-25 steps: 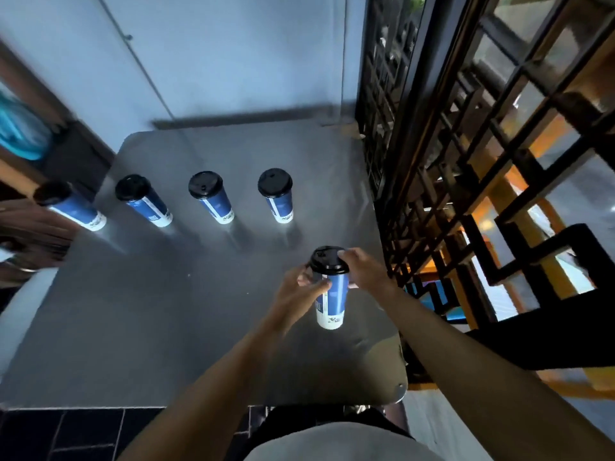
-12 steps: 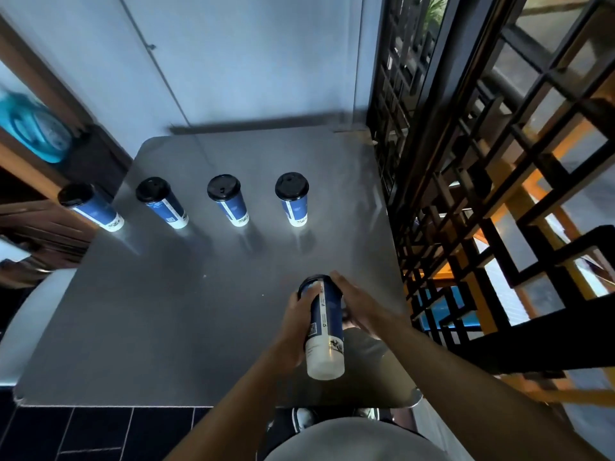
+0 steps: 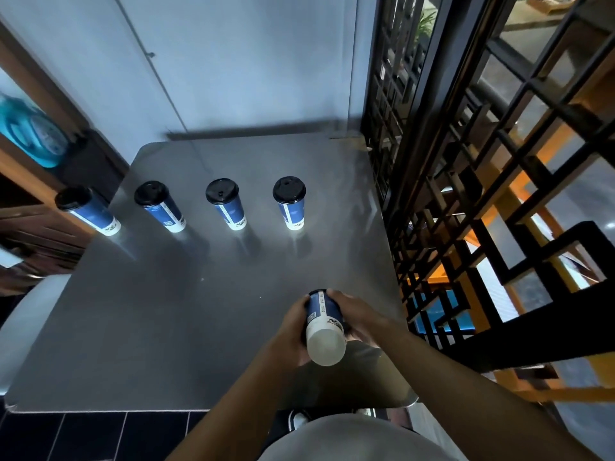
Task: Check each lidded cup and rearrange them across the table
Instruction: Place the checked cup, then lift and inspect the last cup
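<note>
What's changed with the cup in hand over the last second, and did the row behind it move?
The held cup was upright a second ago, black lid on top. Now it is tipped over, white base toward the camera and lid end pointing away. The left hand and right hand kept their grip throughout. The four lidded cups in the row on the table stayed upright where they were.

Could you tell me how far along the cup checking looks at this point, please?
Nothing shows as finished. In hand: the left hand and right hand hold one blue lidded cup tipped over, white base toward the camera. Left: four upright cups stand in a row across the steel table; whether they were checked can't be told.
</note>
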Motion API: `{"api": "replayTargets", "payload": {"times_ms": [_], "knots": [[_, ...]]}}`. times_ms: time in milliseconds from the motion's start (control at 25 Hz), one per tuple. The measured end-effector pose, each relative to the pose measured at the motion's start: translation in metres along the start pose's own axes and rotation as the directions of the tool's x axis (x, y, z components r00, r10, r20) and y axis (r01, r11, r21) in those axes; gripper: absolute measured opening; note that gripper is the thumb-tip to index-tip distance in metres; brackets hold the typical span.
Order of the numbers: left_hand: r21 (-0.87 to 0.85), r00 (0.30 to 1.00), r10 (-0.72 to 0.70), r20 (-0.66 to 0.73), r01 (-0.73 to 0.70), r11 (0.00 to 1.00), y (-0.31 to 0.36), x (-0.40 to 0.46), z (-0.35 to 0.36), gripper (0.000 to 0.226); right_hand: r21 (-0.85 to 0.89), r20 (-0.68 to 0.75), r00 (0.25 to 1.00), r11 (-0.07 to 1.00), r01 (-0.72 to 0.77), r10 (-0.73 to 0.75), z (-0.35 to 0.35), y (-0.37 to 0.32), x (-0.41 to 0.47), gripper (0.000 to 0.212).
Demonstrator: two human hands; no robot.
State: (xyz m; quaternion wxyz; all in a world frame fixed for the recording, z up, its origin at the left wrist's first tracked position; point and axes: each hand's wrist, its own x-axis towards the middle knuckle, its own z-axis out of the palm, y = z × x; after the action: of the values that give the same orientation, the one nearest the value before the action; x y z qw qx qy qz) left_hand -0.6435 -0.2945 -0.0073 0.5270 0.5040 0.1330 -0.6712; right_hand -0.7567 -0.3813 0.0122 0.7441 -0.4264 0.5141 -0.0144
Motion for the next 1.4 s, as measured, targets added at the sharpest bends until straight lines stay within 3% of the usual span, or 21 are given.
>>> {"api": "replayTargets", "payload": {"times_ms": [160, 240, 280, 360, 400, 480, 560, 640, 720, 800, 920, 1000, 1040, 1080, 1160, 1200, 1240, 1280, 1360, 1400], "knots": [[-0.055, 0.999, -0.011, 0.045, 0.014, 0.998, 0.003, 0.004, 0.0, 0.069, -0.01, 0.013, 1.0, 1.0, 0.029, -0.029, 0.001, -0.002, 0.002, 0.036], [0.098, 1.0, 0.013, 0.028, -0.016, 0.995, 0.007, -0.001, 0.006, 0.062, -0.028, -0.012, 0.997, 0.997, 0.077, -0.077, 0.0, -0.007, -0.002, 0.034], [0.254, 0.999, 0.029, 0.018, -0.032, 0.967, 0.008, -0.005, 0.008, 0.062, -0.049, -0.017, 0.993, 0.992, 0.118, -0.119, -0.002, -0.01, -0.003, 0.031], [0.613, 0.989, 0.15, -0.006, -0.115, 0.782, 0.011, -0.01, 0.007, 0.059, -0.066, 0.0, 0.972, 0.97, 0.234, -0.234, -0.009, -0.013, -0.003, 0.028], [0.721, 0.968, 0.248, 0.04, -0.2, 0.664, 0.011, -0.011, 0.007, 0.051, -0.054, 0.004, 0.957, 0.956, 0.29, -0.29, -0.013, -0.016, -0.002, 0.038], [0.771, 0.898, 0.408, 0.166, -0.376, 0.513, 0.01, -0.009, 0.004, 0.045, -0.003, -0.012, 0.932, 0.932, 0.363, -0.363, -0.017, -0.021, -0.001, 0.052], [0.79, 0.819, 0.525, 0.232, -0.474, 0.39, 0.009, -0.003, 0.002, 0.05, -0.024, -0.064, 0.909, 0.911, 0.412, -0.413, -0.012, -0.03, -0.001, 0.046], [0.816, 0.761, 0.587, 0.277, -0.509, 0.274, 0.005, 0.007, -0.002, 0.058, -0.266, -0.123, 0.871, 0.861, 0.434, -0.477, -0.008, -0.036, 0.0, 0.031], [0.837, 0.731, 0.612, 0.3, -0.51, 0.199, -0.001, 0.013, -0.005, 0.062, -0.626, -0.06, 0.801, 0.648, 0.435, -0.596, -0.003, -0.034, 0.002, 0.022], [0.842, 0.72, 0.605, 0.34, -0.519, 0.145, -0.005, 0.015, -0.005, 0.059, -0.815, 0.027, 0.761, 0.426, 0.393, -0.648, 0.003, -0.029, 0.007, 0.026], [0.864, 0.71, 0.582, 0.397, -0.504, 0.025, -0.009, 0.02, -0.006, 0.059, -0.956, 0.164, 0.732, 0.077, 0.283, -0.661, 0.011, -0.021, 0.014, 0.035], [0.874, 0.724, 0.503, 0.472, -0.46, -0.157, -0.008, 0.024, -0.012, 0.058, -0.968, 0.229, 0.705, -0.078, 0.239, -0.671, 0.015, -0.016, 0.018, 0.04], [0.857, 0.722, 0.464, 0.514, -0.452, -0.247, -0.008, 0.029, -0.019, 0.056, -0.969, 0.234, 0.691, -0.105, 0.224, -0.684, 0.016, -0.014, 0.019, 0.043], [0.847, 0.719, 0.447, 0.532, -0.46, -0.268, -0.006, 0.03, -0.022, 0.053, -0.968, 0.244, 0.678, -0.132, 0.214, -0.693, 0.018, -0.012, 0.022, 0.046], [0.851, 0.717, 0.468, 0.516, -0.49, -0.188, 0.001, 0.017, -0.015, 0.03, -0.97, 0.232, 0.667, -0.115, 0.214, -0.708, 0.023, -0.011, 0.025, 0.047], [0.858, 0.768, 0.384, 0.513, -0.454, -0.24, 0.005, 0.011, -0.009, 0.027, -0.972, 0.209, 0.664, -0.082, 0.218, -0.718, 0.025, -0.011, 0.026, 0.046], [0.797, 0.707, 0.386, 0.593, -0.447, -0.405, 0.0, 0.014, -0.012, 0.04, -0.973, 0.196, 0.655, -0.064, 0.22, -0.73, 0.026, -0.011, 0.028, 0.046], [0.75, 0.669, 0.382, 0.638, -0.426, -0.506, 0.0, 0.016, -0.013, 0.049, -0.974, 0.194, 0.64, -0.067, 0.218, -0.744, 0.026, -0.01, 0.03, 0.047], [0.671, 0.693, 0.272, 0.668, -0.403, -0.623, -0.004, 0.032, -0.021, 0.055, -0.974, 0.197, 0.63, -0.079, 0.211, -0.751, 0.025, -0.007, 0.031, 0.046], [0.672, 0.74, 0.224, 0.634, -0.385, -0.633, -0.005, 0.033, -0.023, 0.057, -0.974, 0.199, 0.629, -0.08, 0.213, -0.752, 0.025, -0.006, 0.032, 0.045]]}}
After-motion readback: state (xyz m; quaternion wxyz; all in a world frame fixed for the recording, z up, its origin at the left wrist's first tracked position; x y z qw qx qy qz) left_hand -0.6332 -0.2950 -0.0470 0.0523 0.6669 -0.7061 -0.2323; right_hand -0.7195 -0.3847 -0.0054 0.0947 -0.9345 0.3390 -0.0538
